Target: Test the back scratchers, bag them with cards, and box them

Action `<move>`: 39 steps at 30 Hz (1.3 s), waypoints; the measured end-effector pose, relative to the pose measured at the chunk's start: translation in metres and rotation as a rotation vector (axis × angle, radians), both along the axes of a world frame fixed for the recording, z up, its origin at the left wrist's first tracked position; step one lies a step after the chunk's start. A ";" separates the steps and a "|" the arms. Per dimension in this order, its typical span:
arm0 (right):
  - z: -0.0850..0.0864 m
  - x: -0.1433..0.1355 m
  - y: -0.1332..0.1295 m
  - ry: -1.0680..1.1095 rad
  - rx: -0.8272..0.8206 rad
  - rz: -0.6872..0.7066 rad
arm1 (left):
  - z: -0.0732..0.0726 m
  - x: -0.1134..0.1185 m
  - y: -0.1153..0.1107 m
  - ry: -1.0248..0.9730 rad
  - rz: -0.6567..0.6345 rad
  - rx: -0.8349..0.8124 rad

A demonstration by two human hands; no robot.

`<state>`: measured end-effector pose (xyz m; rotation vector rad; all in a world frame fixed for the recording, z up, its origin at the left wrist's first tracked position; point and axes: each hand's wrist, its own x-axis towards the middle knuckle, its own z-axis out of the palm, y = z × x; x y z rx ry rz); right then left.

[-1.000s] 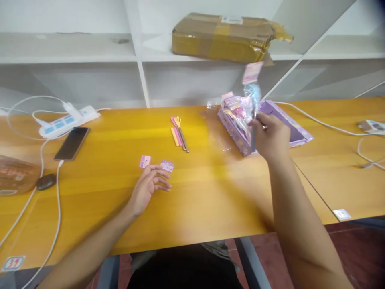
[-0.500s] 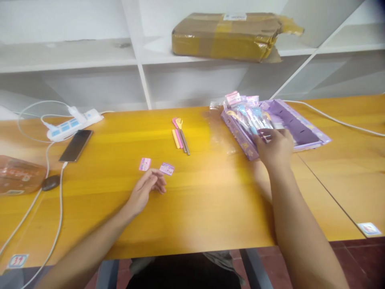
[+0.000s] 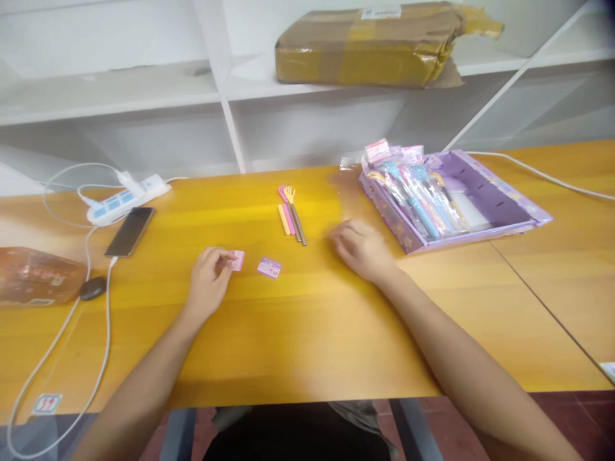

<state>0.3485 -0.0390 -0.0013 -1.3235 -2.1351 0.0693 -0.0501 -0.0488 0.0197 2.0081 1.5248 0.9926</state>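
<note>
My left hand [image 3: 210, 276] is at a small pink printed card [image 3: 237, 260], its thumb and forefinger closed at the card's left edge. That part of the card is hidden under the fingers. A second, purple-edged card [image 3: 270, 267] lies flat just to the right. My right hand [image 3: 359, 246] hovers low above the table, left of the purple box, its fingers bent and smeared by motion; I see nothing in them. Between and beyond the hands lie two metal-handled sticks with hand-shaped ends, one pink, one yellow [image 3: 294, 208], beside a yellow and a pink strip [image 3: 284, 219].
An open purple box [image 3: 500, 198] at the right holds several bagged sticks [image 3: 423, 198]. Clear plastic film lies by it. On the left are a power strip [image 3: 127, 200], a phone [image 3: 129, 232], cables, a dark mouse-like object [image 3: 93, 288] and an orange packet [image 3: 41, 276]. A taped carton [image 3: 365, 48] sits on the shelf.
My right hand has left the bagged sticks in the purple box and moved left over the table. My left hand has shifted left and up onto the pink card. The view has shifted slightly.
</note>
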 end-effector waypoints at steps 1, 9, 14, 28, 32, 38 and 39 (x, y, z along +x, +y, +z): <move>-0.002 -0.006 -0.001 -0.002 -0.031 0.036 | -0.001 0.003 -0.003 -0.004 -0.021 -0.015; 0.006 -0.025 0.015 -0.043 -0.276 -0.018 | 0.000 0.029 -0.028 -0.060 -0.286 -0.068; 0.032 -0.053 0.064 -0.059 -0.535 -0.288 | 0.004 0.029 -0.030 -0.106 -0.297 -0.102; 0.026 -0.095 0.095 -0.145 -0.573 -0.507 | 0.001 0.024 -0.035 -0.149 -0.336 -0.099; 0.021 -0.094 0.098 -0.151 -0.549 -0.533 | 0.002 0.024 -0.034 -0.143 -0.338 -0.108; 0.020 -0.103 0.097 0.016 -0.450 -0.522 | 0.004 0.022 -0.031 -0.124 -0.331 -0.078; 0.022 -0.107 0.095 0.035 -0.447 -0.493 | 0.005 0.022 -0.031 -0.122 -0.333 -0.079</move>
